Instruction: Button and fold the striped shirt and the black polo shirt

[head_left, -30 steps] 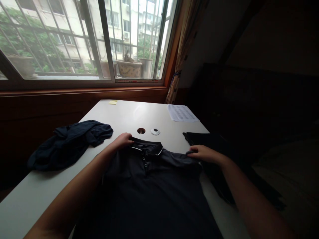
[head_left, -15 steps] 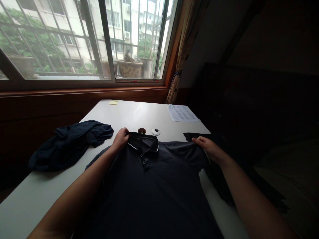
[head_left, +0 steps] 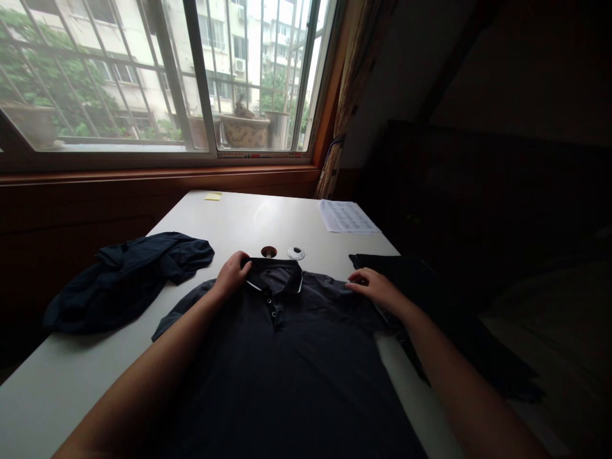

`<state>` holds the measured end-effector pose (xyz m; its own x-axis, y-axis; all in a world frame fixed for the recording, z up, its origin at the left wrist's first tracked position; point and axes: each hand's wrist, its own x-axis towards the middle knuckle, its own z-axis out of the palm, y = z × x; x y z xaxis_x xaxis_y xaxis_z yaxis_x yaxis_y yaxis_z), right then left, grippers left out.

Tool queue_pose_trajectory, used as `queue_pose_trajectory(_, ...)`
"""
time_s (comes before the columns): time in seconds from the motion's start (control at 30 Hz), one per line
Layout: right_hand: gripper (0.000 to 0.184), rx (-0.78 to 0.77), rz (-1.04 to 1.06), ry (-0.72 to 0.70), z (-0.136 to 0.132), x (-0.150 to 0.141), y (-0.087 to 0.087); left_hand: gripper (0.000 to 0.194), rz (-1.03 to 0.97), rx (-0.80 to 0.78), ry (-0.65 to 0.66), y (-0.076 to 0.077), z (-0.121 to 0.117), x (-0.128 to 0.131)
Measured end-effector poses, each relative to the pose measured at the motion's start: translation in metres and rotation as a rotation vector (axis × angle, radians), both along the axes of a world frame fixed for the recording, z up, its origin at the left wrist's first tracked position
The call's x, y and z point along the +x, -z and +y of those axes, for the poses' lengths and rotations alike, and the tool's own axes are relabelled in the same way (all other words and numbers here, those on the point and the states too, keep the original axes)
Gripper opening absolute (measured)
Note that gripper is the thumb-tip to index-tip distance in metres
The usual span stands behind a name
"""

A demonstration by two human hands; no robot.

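Observation:
A dark polo shirt (head_left: 287,363) lies spread face up, its buttoned collar toward the far side. My left hand (head_left: 233,275) is closed on the left end of the collar, thumb and fingers pinching the cloth. At the shirt's right shoulder, my right hand (head_left: 375,287) rests with fingers stretched and slightly apart, touching the sleeve but not gripping it. The lower part of the shirt runs out of view at the bottom.
On the white table (head_left: 258,217), a crumpled dark garment (head_left: 129,280) lies at left. More dark clothing (head_left: 430,280) is at right. Farther back are printed sheets (head_left: 347,217), a yellow sticky note (head_left: 213,196), a cable hole (head_left: 268,252) and its white round cover (head_left: 296,254). A barred window (head_left: 157,83) stands behind.
My right hand has let go of the sleeve and moved left along the shoulder, its fingers loosened. That shoulder now lies lower and flatter. My left hand stays at the collar.

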<state>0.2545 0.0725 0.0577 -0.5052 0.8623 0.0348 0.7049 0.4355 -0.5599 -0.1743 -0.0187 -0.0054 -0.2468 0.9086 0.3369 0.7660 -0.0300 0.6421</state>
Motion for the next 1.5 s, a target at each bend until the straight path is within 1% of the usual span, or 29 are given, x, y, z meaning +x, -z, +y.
queue_pose_trajectory(0.07,0.037,0.023,-0.042,-0.055,0.004,-0.015,0.010,0.023,0.001,0.009,0.046,0.000,-0.004,-0.001)
queue_pose_trajectory(0.1,0.041,0.027,-0.073,-0.060,0.006,-0.022,0.015,0.026,0.000,0.013,0.069,0.000,-0.006,-0.001)
queue_pose_trajectory(0.17,0.046,0.000,-0.167,-0.026,0.012,-0.034,0.022,0.030,-0.003,0.018,0.107,0.000,-0.011,-0.004)
queue_pose_trajectory(0.23,0.045,-0.055,-0.262,0.025,0.016,-0.042,0.027,0.034,-0.008,0.024,0.128,0.000,-0.014,-0.008)
queue_pose_trajectory(0.27,0.042,-0.087,-0.293,0.034,0.017,-0.044,0.027,0.036,-0.010,0.028,0.133,0.001,-0.015,-0.010)
queue_pose_trajectory(0.33,0.036,-0.140,-0.317,0.003,0.019,-0.044,0.025,0.039,-0.015,0.040,0.142,0.002,-0.016,-0.013)
queue_pose_trajectory(0.43,0.036,-0.167,-0.307,-0.056,0.019,-0.036,0.016,0.039,-0.018,0.058,0.162,0.004,-0.015,-0.015)
queue_pose_trajectory(0.5,0.040,-0.117,-0.262,-0.055,0.018,-0.028,0.008,0.036,-0.018,0.069,0.177,0.006,-0.013,-0.015)
queue_pose_trajectory(0.6,0.045,0.024,-0.157,-0.028,0.019,-0.017,-0.001,0.035,-0.005,0.083,0.197,0.008,-0.010,-0.014)
queue_pose_trajectory(0.63,0.045,0.068,-0.153,-0.024,0.019,-0.015,-0.002,0.036,0.005,0.088,0.201,0.008,-0.009,-0.013)
queue_pose_trajectory(0.67,0.044,0.103,-0.196,-0.021,0.019,-0.014,-0.003,0.036,0.017,0.093,0.204,0.009,-0.008,-0.012)
queue_pose_trajectory(0.73,0.037,0.148,-0.370,-0.006,0.019,-0.016,-0.002,0.036,0.050,0.102,0.202,0.010,-0.008,-0.011)
queue_pose_trajectory(0.83,0.028,0.158,-0.600,0.056,0.018,-0.022,0.002,0.035,0.115,0.108,0.203,0.011,-0.007,-0.010)
queue_pose_trajectory(0.93,0.027,0.160,-0.680,0.119,0.017,-0.028,0.005,0.032,0.188,0.103,0.214,0.013,-0.006,-0.011)
queue_pose_trajectory(1.0,0.026,0.187,-0.714,0.149,0.015,-0.031,0.005,0.031,0.235,0.105,0.214,0.011,-0.006,-0.014)
queue_pose_trajectory(1.1,0.023,0.272,-0.726,0.161,0.007,-0.034,0.002,0.032,0.294,0.112,0.216,0.004,-0.011,-0.019)
queue_pose_trajectory(1.2,0.025,0.397,-0.688,0.142,-0.007,-0.041,0.000,0.031,0.349,0.118,0.224,-0.011,-0.029,-0.026)
queue_pose_trajectory(1.3,0.025,0.498,-0.550,0.044,-0.025,-0.060,0.003,0.027,0.472,0.074,0.250,-0.030,-0.062,-0.029)
queue_pose_trajectory(1.4,0.023,0.478,-0.375,-0.092,-0.043,-0.087,0.011,0.023,0.580,-0.029,0.285,-0.045,-0.105,-0.026)
queue_pose_trajectory(1.5,0.027,0.425,-0.251,-0.202,-0.058,-0.112,0.024,0.024,0.624,-0.143,0.304,-0.051,-0.148,-0.022)
